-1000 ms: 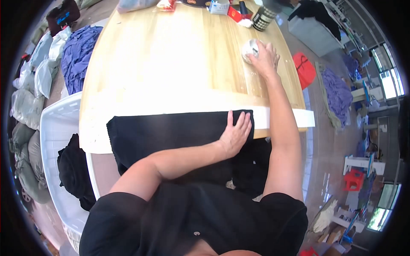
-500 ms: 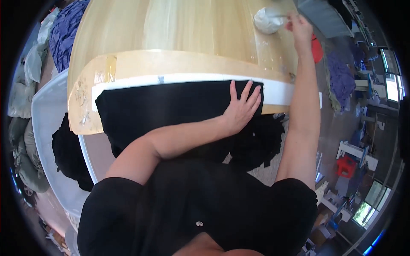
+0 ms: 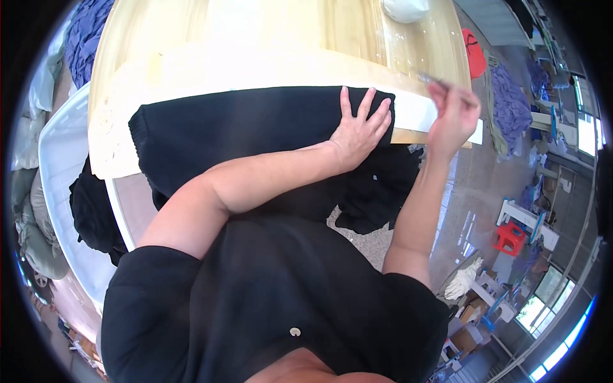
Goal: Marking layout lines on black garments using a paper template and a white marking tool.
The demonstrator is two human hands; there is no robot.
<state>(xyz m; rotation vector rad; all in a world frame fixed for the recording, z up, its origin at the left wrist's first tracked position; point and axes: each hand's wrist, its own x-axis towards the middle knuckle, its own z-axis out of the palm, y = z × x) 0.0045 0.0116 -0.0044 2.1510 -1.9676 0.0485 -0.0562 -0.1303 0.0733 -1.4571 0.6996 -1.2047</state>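
- The black garment (image 3: 255, 137) lies spread across the near edge of the bench (image 3: 268, 38), on a white strip (image 3: 434, 115) that runs along that edge. Part of the cloth hangs off the front, toward the person's body, so only the upper portion rests flat.
- The left hand (image 3: 361, 131) lies flat on the right end of the garment, fingers spread and palm down. It grasps nothing; I judge it is there to pin the cloth so it does not slip or bunch.
- The right hand (image 3: 453, 115) is raised just past the garment's right end, above the bench edge. Its grip is narrow, pinched on a thin stick-like tool (image 3: 434, 80) that points up and left. The tool is too blurred to name, though it could be a marker or chalk. The tip hovers over the white strip and seems clear of the cloth.
- A white lump (image 3: 405, 9) sits farther back on the bench, well apart from both hands.
- To the person's left, a white tub (image 3: 60, 166) stands beside the bench with more dark cloth (image 3: 92, 214) draped over its rim, near enough to reach.
- Purple cloth (image 3: 86, 35) is piled beyond the tub.
- On the floor to the right lie more purple cloth (image 3: 511, 105) and a red stool (image 3: 511, 237), away from the work.
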